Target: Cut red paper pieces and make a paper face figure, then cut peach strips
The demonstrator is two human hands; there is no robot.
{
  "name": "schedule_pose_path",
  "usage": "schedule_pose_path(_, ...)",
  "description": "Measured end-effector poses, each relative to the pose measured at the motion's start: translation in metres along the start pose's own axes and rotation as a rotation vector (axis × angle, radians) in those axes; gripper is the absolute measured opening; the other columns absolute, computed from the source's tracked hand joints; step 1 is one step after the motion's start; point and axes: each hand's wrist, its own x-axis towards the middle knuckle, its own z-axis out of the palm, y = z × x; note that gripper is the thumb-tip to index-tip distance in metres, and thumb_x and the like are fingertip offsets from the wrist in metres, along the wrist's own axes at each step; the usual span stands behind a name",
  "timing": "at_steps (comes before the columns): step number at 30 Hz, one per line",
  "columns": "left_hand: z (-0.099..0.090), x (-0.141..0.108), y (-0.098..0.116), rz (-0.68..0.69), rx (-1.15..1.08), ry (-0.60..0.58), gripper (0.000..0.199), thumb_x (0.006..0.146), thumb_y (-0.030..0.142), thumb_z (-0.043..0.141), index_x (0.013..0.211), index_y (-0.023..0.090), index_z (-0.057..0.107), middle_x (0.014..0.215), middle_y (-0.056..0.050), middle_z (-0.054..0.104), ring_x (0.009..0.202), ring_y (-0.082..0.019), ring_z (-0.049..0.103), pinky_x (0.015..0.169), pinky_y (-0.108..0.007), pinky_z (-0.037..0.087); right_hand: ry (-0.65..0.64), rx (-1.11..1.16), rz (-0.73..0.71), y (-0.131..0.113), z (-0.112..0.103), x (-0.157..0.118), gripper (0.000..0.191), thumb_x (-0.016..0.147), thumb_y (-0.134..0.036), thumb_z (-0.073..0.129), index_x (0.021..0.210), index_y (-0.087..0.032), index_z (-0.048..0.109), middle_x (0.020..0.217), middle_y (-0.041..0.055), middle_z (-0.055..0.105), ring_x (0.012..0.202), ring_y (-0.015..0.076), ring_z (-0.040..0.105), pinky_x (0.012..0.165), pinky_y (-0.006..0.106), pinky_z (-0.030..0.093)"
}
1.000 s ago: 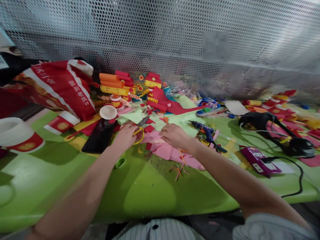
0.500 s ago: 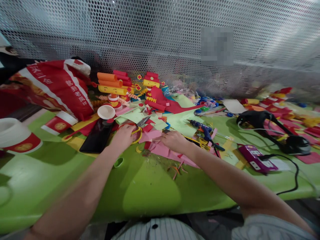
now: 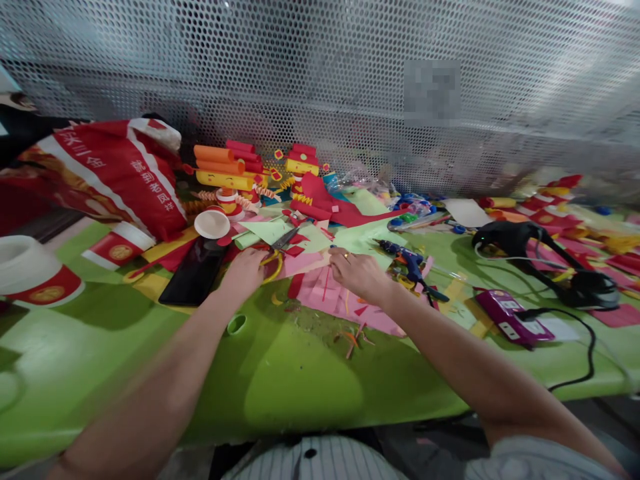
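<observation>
Near the middle of the green table, my left hand point(image 3: 243, 272) is closed beside the yellow handles of the scissors point(image 3: 273, 267); its fingertips are partly hidden, so what it grips is unclear. The scissor blades point up and to the right over paper scraps. My right hand point(image 3: 357, 272), with a ring on one finger, is bent over the paper pile, its fingertips at the edge of pink paper point(image 3: 325, 293). Whether it pinches a piece is too small to tell. Pale green paper point(image 3: 363, 240) lies just behind it.
A black phone point(image 3: 193, 273), paper cups point(image 3: 120, 246) and a red bag point(image 3: 120, 177) are on the left. To the right lie a blue glue gun point(image 3: 413, 265), a purple power strip point(image 3: 515, 317) and a black stand point(image 3: 545, 267). Paper figures point(image 3: 225, 180) stand behind.
My right hand has shifted slightly up and its fingers have moved off the pink paper, showing more of it. Some scraps between the hands have shifted. My left hand has barely moved.
</observation>
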Motion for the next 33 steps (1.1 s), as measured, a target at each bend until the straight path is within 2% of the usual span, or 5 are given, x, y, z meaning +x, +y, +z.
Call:
schedule_pose_path(5,0.000,-0.001,0.001,0.004,-0.006,0.005,0.037,0.077,0.009,0.046,0.111,0.013,0.061,0.111,-0.013,0.062,0.105,-0.024,0.058,0.094,-0.032,0.043,0.065,0.152,0.029,0.005,0.009,-0.011,0.024,0.089,-0.018,0.036,0.090,-0.014,0.059,0.110,0.0131,0.066,0.071,0.0146,0.065,0.052,0.023,0.041)
schedule_pose_path(9,0.001,0.000,0.001,-0.002,-0.005,0.016,0.037,0.077,0.009,0.046,0.110,0.014,0.062,0.109,-0.013,0.063,0.105,-0.024,0.058,0.094,-0.033,0.044,0.000,0.211,0.029,0.007,0.013,-0.019,0.022,0.090,-0.019,0.039,0.095,-0.015,0.060,0.116,0.0111,0.064,0.079,0.0145,0.066,0.059,0.022,0.045)
schedule_pose_path(18,-0.001,-0.004,0.007,0.073,0.034,0.067,0.039,0.078,0.015,0.047,0.115,0.016,0.060,0.122,-0.013,0.057,0.115,-0.027,0.050,0.101,-0.039,0.036,-0.108,0.060,-0.310,-0.001,0.011,-0.014,0.026,0.086,-0.009,0.044,0.101,-0.018,0.063,0.117,0.0100,0.062,0.090,0.0170,0.060,0.066,0.025,0.046)
schedule_pose_path(24,0.009,-0.012,0.028,0.378,0.087,-0.055,0.043,0.077,0.033,0.058,0.120,0.025,0.057,0.137,-0.010,0.046,0.131,-0.030,0.033,0.107,-0.052,0.023,-0.090,0.107,-0.220,-0.005,0.016,-0.009,0.024,0.087,-0.011,0.043,0.097,-0.016,0.065,0.106,0.0101,0.066,0.082,0.0154,0.062,0.063,0.024,0.045)
schedule_pose_path(33,0.013,0.000,0.016,0.272,0.080,-0.099,0.034,0.090,0.032,0.042,0.119,0.032,0.059,0.131,-0.007,0.054,0.125,-0.026,0.042,0.103,-0.049,0.029,0.109,0.322,-0.081,0.001,0.023,-0.009,0.025,0.089,-0.011,0.040,0.095,-0.015,0.064,0.113,0.0093,0.066,0.098,0.0157,0.063,0.078,0.025,0.051)
